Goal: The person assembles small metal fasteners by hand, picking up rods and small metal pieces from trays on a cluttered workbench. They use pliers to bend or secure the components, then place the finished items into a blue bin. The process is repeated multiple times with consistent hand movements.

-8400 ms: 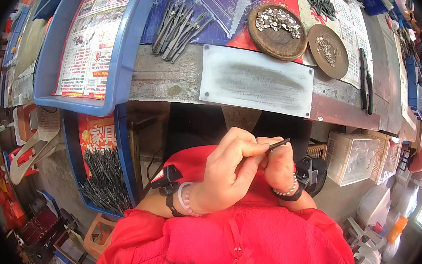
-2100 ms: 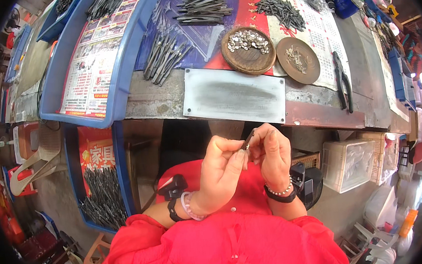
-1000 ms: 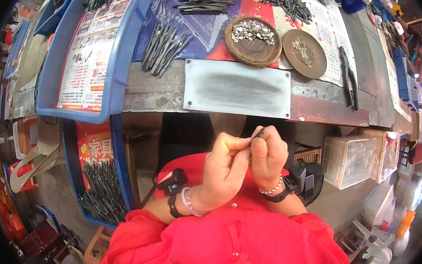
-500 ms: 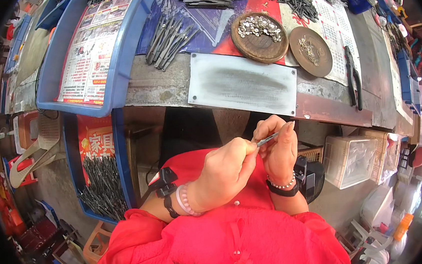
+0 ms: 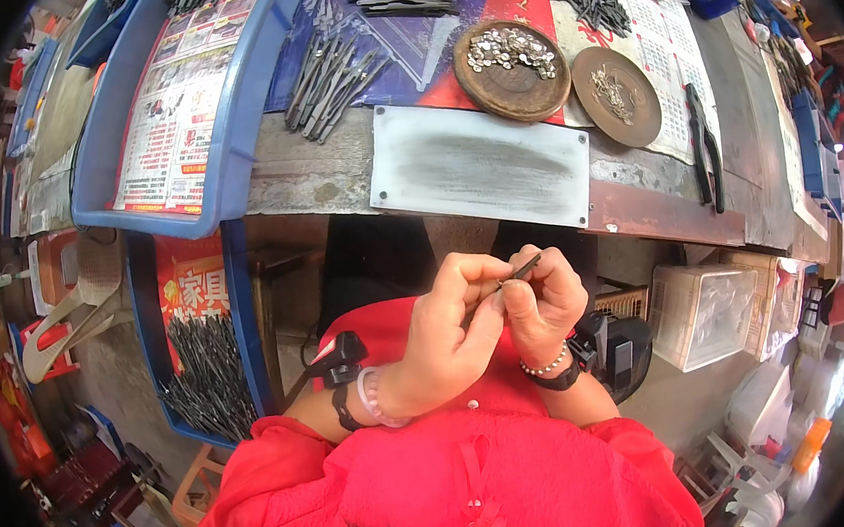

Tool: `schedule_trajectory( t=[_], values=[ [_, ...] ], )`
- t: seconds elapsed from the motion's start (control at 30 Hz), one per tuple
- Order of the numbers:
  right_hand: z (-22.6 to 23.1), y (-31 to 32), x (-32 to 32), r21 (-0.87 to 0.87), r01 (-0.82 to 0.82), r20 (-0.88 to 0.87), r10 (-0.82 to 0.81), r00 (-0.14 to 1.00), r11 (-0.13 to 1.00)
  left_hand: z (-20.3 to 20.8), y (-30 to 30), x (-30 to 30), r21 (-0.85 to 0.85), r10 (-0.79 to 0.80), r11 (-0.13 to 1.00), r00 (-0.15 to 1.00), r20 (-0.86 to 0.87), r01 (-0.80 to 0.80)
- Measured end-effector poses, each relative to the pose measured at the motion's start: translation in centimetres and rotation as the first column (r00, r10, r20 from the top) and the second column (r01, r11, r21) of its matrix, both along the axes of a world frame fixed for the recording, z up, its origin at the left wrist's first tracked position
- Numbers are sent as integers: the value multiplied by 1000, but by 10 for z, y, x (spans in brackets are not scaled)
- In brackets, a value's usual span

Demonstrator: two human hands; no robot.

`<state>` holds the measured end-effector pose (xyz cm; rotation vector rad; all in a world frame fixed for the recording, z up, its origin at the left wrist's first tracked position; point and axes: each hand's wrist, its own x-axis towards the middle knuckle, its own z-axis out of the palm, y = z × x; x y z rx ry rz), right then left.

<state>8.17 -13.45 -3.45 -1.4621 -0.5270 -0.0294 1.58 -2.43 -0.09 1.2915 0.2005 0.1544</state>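
Pinching thin metal strip [image 5: 515, 272] over lap, below counter [image 5: 658, 205] edge. Left hand [image 5: 446, 342] closing around lower end, right hand [image 5: 543, 305] gripping tip with curled fingers. Tiny piece between fingertips probably slipping, dropping to floor, if I'm loosening grip.

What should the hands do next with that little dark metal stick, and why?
Probably set the small piece onto the tip of the thin dark metal strip. Left hand and right hand both pinch it close together above the lap, away from the bench's grey metal plate.
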Motion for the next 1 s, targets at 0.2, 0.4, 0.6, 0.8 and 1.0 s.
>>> schedule_trajectory(
  t=[0.2,0.4,0.6,0.8,1.0],
  values=[
    [-4,4,0,-185,198,325,-130,937,963,-13,-4,-1,100,14,995,995,99,-24],
    [15,4,-6,-190,61,-190,-97,977,980,-11,-6,-3,22,18,1000,996,86,-20],
    [16,-4,0,-105,-94,-146,78,986,990,-10,-4,-5,-26,64,998,993,104,-61],
    [8,5,-1,-326,193,316,-86,945,925,-12,-5,-4,72,54,996,995,88,-61],
    [18,-3,-4,-3,-61,-360,56,931,998,-7,-7,-4,-49,52,998,996,77,-48]
  ],
)
